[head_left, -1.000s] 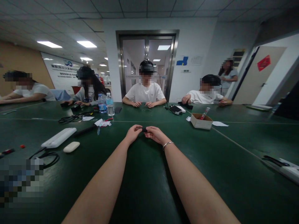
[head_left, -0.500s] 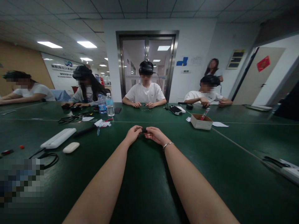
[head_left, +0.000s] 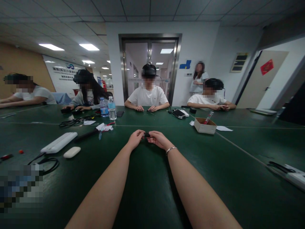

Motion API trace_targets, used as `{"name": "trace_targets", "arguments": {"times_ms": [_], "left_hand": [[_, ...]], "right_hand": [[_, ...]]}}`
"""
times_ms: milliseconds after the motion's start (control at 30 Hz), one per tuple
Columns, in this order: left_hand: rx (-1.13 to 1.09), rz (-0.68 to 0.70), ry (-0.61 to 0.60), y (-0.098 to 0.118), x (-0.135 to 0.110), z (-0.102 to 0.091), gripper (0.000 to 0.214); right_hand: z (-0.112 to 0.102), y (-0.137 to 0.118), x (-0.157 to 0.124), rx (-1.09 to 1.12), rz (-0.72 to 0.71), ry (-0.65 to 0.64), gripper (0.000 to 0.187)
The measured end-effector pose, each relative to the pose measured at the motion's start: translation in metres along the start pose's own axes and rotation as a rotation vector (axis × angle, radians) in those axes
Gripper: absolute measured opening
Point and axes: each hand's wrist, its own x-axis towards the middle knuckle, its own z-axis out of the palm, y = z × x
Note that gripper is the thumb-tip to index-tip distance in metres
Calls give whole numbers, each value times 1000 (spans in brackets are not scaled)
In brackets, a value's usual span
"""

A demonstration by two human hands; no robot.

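Between my two hands is a small black object (head_left: 147, 135), too small and too covered by fingers for its kind to show. My left hand (head_left: 136, 139) pinches its left end with thumb and fingertips. On the other end, my right hand (head_left: 159, 140) has its thumb and fingers closed, the lower fingers curled beneath. A silver bangle (head_left: 171, 149) circles my right wrist. Both hands are at the middle of the dark green table (head_left: 147, 178), a little above or resting on its surface; which of these I cannot tell.
To the left lie a white power bank-like block (head_left: 59, 142), a white rounded case (head_left: 72, 152) and a black cable (head_left: 51, 165). Two water bottles (head_left: 111, 108) stand farther back. An open cardboard box (head_left: 205, 126) is at right. Several people sit across the table; one person (head_left: 199, 81) stands behind.
My hands stay almost in place, still holding the black object. The standing person behind has moved left, and the seated person at right has brought both hands together.
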Motion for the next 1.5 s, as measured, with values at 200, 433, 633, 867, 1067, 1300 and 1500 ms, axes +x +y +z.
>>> {"name": "trace_targets", "arguments": {"times_ms": [200, 433, 633, 867, 1067, 1300, 1500], "left_hand": [[19, -21, 8, 5, -3, 0, 23], [32, 17, 28, 1, -1, -2, 25], [21, 35, 7, -1, 0, -2, 23], [-17, 66, -19, -4, 1, -2, 22], [-32, 94, -30, -7, 3, -2, 22], [-23, 62, -24, -2, 1, -1, 20], [-50, 59, -30, -4, 2, -1, 20]], "right_hand": [[-1, 1, 1, 5, -10, -10, 3], [0, 0, 1, -2, -11, 2, 2], [-2, -1, 0, 10, -14, -7, 15], [3, 0, 2, -135, 30, -1, 5], [5, -1, 1, -125, 17, -24, 22], [3, 0, 3, -142, -8, -38, 25], [1, 1, 4, -129, 16, -29, 19]]}}
